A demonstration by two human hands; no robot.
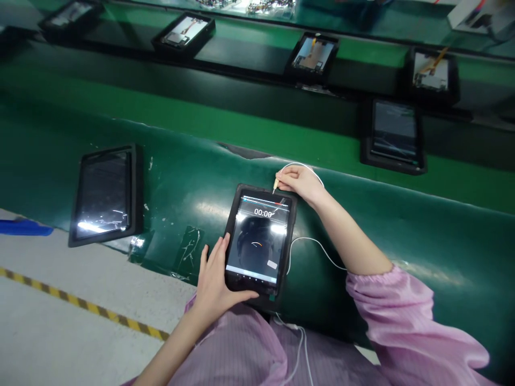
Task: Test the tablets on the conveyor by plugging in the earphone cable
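Observation:
A black-cased tablet (259, 241) lies on the near edge of the green belt (169, 161), its screen lit and showing 00:00. My left hand (215, 281) grips the tablet's lower left corner, thumb across the bottom of the screen. My right hand (300, 182) is closed in a pinch on the plug (276, 186) of a white cable (317, 246) at the tablet's top edge. The cable loops over my right hand and runs down past the tablet's right side toward my lap.
Another dark tablet (105, 194) lies on the belt to the left. Several open tablets in black trays (184, 33) sit on the far line, and one with a lit screen (394, 134) at right. Grey floor with a yellow-black stripe (80, 303) is lower left.

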